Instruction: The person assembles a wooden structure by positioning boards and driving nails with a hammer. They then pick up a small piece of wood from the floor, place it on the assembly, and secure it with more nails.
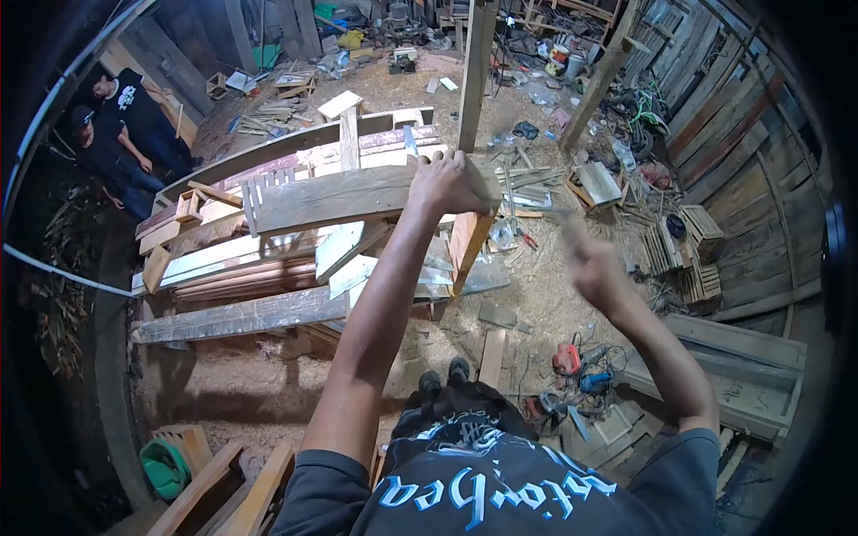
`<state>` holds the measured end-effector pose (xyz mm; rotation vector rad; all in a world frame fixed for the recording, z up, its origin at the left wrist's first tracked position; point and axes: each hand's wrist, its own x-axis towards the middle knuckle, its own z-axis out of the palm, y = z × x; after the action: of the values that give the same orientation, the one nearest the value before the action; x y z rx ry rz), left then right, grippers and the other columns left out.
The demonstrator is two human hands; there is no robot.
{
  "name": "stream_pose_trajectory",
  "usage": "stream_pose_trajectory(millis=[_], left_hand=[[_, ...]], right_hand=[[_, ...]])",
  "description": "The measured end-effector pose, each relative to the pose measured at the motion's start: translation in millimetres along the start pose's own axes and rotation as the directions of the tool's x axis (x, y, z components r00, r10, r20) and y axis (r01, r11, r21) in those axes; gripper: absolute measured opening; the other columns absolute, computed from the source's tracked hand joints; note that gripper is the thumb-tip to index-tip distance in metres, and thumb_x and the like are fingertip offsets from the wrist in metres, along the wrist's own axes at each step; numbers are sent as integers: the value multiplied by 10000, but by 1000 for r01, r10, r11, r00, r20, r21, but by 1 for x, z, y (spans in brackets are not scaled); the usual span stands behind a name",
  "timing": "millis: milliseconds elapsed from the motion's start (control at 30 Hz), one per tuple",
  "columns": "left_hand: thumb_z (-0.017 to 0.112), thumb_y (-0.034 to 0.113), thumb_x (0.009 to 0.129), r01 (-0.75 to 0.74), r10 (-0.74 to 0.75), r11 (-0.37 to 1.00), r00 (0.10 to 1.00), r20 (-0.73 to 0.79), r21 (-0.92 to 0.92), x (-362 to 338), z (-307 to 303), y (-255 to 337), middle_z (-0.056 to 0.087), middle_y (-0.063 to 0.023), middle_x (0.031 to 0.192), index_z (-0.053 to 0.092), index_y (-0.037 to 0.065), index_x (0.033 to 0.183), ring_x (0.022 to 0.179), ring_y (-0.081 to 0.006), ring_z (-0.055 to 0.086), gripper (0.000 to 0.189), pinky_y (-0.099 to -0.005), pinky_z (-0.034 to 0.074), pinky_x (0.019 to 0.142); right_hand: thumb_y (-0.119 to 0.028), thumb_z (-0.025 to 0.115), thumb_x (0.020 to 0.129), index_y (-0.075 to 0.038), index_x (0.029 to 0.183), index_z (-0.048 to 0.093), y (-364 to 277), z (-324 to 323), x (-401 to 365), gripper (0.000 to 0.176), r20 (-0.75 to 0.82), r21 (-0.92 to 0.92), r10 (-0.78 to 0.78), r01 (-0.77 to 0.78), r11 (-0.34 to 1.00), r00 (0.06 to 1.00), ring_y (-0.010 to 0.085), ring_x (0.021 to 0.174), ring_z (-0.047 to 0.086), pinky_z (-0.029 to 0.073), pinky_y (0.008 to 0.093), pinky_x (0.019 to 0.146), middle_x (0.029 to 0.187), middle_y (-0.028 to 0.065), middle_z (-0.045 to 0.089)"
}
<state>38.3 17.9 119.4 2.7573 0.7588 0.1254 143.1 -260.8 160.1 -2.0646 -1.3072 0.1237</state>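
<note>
Where the left hand [441, 186] curls over the upper edge of a wide plank [331, 198], it grasps the plank near one end, the thumb side facing an upright end piece [470, 243]. The wide plank extends to the left from this grip; the end piece drops just to the right and below, the two meeting at a corner. To the right of the left hand, the right hand [601, 275] is raised and apart from the wood, its fingers curled but blurred; whether it holds anything cannot be told. Well to the left of the grip, pale slats [255, 204] stand at the plank's other end. Judged from these parts, the work appears partly complete: the corner is brought together, but its fastening cannot be confirmed, and securing or checking it may remain. Below and left of the left hand lie stacked long boards [232, 314]. Below the right hand, a red power tool [567, 359] and a blue power tool [595, 382] rest on the floor. Farthest left of both hands, two co-workers [82, 134] [134, 100] stand beside the lumber.
</note>
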Motion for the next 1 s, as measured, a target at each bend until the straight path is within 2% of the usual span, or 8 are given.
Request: stream_pose_trajectory(millis=[100, 200, 300, 400, 600, 700, 833, 1000], left_hand=[[830, 584, 503, 22, -22, 999, 1000, 0, -36, 2, 0, 2, 589, -184, 1265, 499, -70, 1277, 1238, -306, 554, 1066, -501, 360, 1083], [817, 564, 508, -5, 5, 1000, 999, -32, -14, -2, 5, -1, 590, -190, 1260, 506, -76, 1270, 1221, -302, 572, 1043, -498, 360, 1081], [823, 589, 504, -16, 16, 1000, 1000, 12, -12, 1, 2, -1, 581, -214, 1273, 495, -95, 1283, 1230, -335, 560, 1087, -522, 341, 1101], [820, 759, 433, -109, 107, 993, 993, -45, -47, 9, 8, -12, 514, -247, 1378, 425, -64, 1379, 1342, -402, 445, 1314, -573, 263, 1150], [669, 629, 825, 10, -10, 1000, 991, -131, -4, -37, -36, -64, 472, -182, 1462, 510, 75, 1394, 1397, -347, 386, 810, -508, 254, 1172], [657, 591, 857, 92, -79, 995, 947, -310, 28, -85, -39, -117, 562, -195, 1334, 570, 58, 1317, 1296, -360, 475, 709, -499, 346, 1101], [691, 565, 835, 214, -189, 976, 927, -323, 42, -138, -41, -152, 535, -236, 1318, 550, 15, 1305, 1266, -382, 482, 737, -470, 426, 1054], [707, 570, 798, 527, -392, 849, 595, -702, -28, -166, -15, -188, 514, -287, 1327, 499, -48, 1335, 1314, -420, 436, 845, -479, 346, 1109]], right_hand=[[-128, 531, 1001, 7, 1231, 573, -5, -17, 12, 271, 168, -120, -160, 181, 976, 973, 227, 546, 600, 451, 365, 507, 647, 190, 560], [-208, 608, 950, -38, 1223, 589, -24, -13, 7, 321, -114, 72, 135, -127, 989, 984, 434, 699, 647, 491, 479, 630, 752, 256, 626], [-236, 619, 956, 6, 1185, 595, 11, -4, 4, 335, 210, -164, 42, -7, 986, 977, 320, 652, 640, 492, 443, 638, 728, 219, 625], [-263, 652, 930, 29, 990, 603, 6, -5, 22, 302, 104, -81, 98, -90, 993, 990, 295, 653, 625, 481, 438, 642, 724, 189, 635], [-318, 684, 928, 21, 885, 584, 29, 52, 47, 357, -85, 214, 247, -224, 951, 965, 143, 631, 510, 446, 352, 598, 682, 91, 570], [-324, 693, 929, 18, 888, 580, 50, 109, 59, 362, -163, 588, 231, -93, 803, 959, 140, 645, 509, 451, 348, 609, 705, 76, 582], [-281, 683, 944, 14, 935, 589, 23, 131, 65, 310, -160, 435, 257, -166, 885, 953, 143, 666, 511, 452, 336, 621, 767, 54, 609], [-316, 677, 955, 36, 948, 633, 20, 154, 68, 354, -210, 613, 319, -130, 779, 924, 107, 722, 538, 462, 295, 659, 792, 32, 627]])
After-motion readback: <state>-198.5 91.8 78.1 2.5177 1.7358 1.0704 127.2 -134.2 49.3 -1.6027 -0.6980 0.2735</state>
